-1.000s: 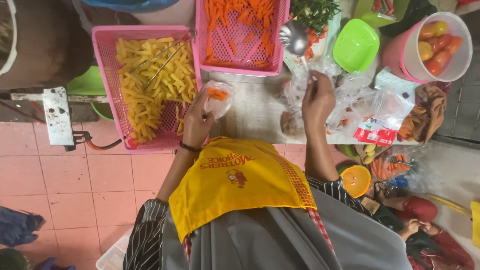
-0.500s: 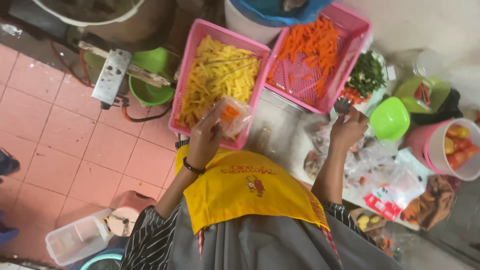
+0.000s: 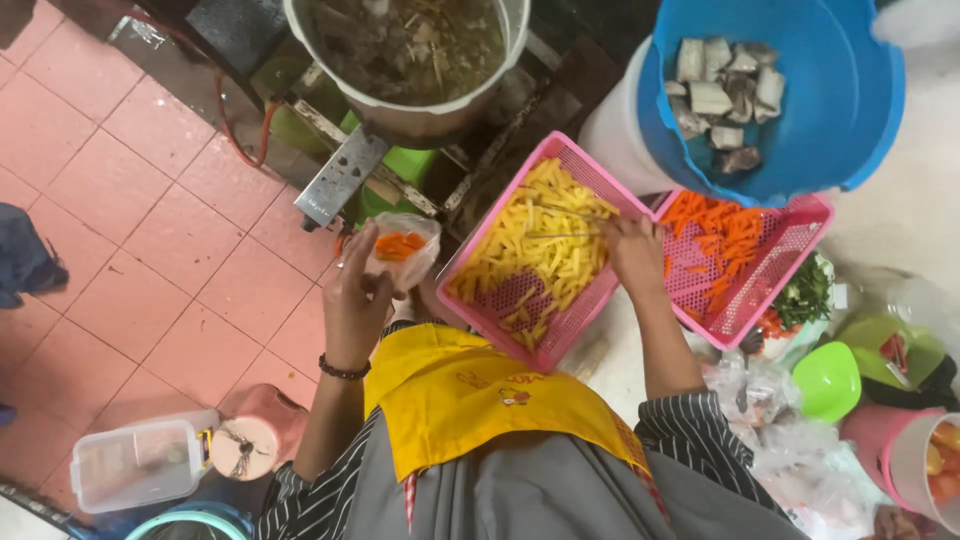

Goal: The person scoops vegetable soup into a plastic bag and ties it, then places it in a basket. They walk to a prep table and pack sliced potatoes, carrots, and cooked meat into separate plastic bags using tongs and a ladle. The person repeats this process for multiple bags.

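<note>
- Over a pink tiled floor, the left hand (image 3: 355, 300) is closed around a small clear plastic bag (image 3: 402, 250) with orange carrot pieces inside, held up just left of the baskets.
- The right hand (image 3: 633, 252) grips metal tongs (image 3: 565, 224) that reach into a pink basket (image 3: 500, 225) of yellow strips.
- A second pink basket (image 3: 790, 250) beside it holds carrot sticks.
- A blue bucket (image 3: 840, 110) and a metal pot (image 3: 410, 115) sit beyond.

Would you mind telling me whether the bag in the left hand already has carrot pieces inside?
Yes, orange carrot pieces show through the clear bag that the left hand holds up beside the pink basket.
</note>
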